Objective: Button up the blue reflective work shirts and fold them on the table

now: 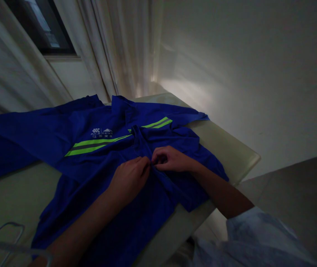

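A blue work jacket (pixel 91 148) with lime-green reflective stripes and a white chest logo lies spread front-up on a pale table (pixel 225 144). My left hand (pixel 129 178) and my right hand (pixel 171 159) meet at the jacket's front opening near its middle. Both pinch the fabric edges with fingers closed, fingertips almost touching. What sits between the fingertips is too small and dark to make out. One sleeve stretches out to the left.
Pale curtains (pixel 114 44) hang behind the table, beside a dark window (pixel 44 26). A plain wall rises to the right. A wire clothes hanger (pixel 8 241) lies at the table's near left. The table's rounded right corner drops to the floor (pixel 294 185).
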Demonstrator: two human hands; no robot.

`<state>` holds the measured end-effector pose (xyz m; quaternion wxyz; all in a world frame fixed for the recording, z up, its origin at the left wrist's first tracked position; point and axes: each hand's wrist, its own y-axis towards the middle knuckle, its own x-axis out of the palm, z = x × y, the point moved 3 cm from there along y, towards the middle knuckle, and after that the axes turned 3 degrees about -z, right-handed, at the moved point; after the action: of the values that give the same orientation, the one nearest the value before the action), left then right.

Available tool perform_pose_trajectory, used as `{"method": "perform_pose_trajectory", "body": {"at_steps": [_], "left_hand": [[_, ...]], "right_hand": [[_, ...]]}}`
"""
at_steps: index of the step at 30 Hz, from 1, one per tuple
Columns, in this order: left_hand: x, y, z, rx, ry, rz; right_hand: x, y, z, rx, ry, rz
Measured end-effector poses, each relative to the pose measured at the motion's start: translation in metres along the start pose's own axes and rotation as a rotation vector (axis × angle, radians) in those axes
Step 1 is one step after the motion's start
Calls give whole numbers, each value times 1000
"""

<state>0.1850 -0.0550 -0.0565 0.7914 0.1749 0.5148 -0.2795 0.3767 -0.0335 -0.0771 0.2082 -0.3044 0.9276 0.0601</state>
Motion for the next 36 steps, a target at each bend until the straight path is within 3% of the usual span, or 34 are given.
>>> {"method": "perform_pose_trajectory", "body": {"at_steps": [7,10,15,18,23,28,32,36], "left_hand": [[1,5,-15,-60,-602,91],[6,7,-21,-138,-725,121],[17,10,-27,-198,-996,53],[16,11,-28,-168,-1035,33],[4,10,-24,33,-765,-58],[-6,5,-15,26,-224,-75],[-3,1,-2,59,244,-87],[5,1,5,107,366,-91]], "right_hand": [[-8,0,-12,-139,-61,74],[-6,-4,-17,-216,-129,88],[-4,-8,-22,-286,-217,107],[-4,-8,-24,-323,-200,109],[-1,-3,-16,-158,-47,128],[7,4,1,33,74,139],[10,5,4,-1,64,104],[5,3,3,-43,-27,19]]}}
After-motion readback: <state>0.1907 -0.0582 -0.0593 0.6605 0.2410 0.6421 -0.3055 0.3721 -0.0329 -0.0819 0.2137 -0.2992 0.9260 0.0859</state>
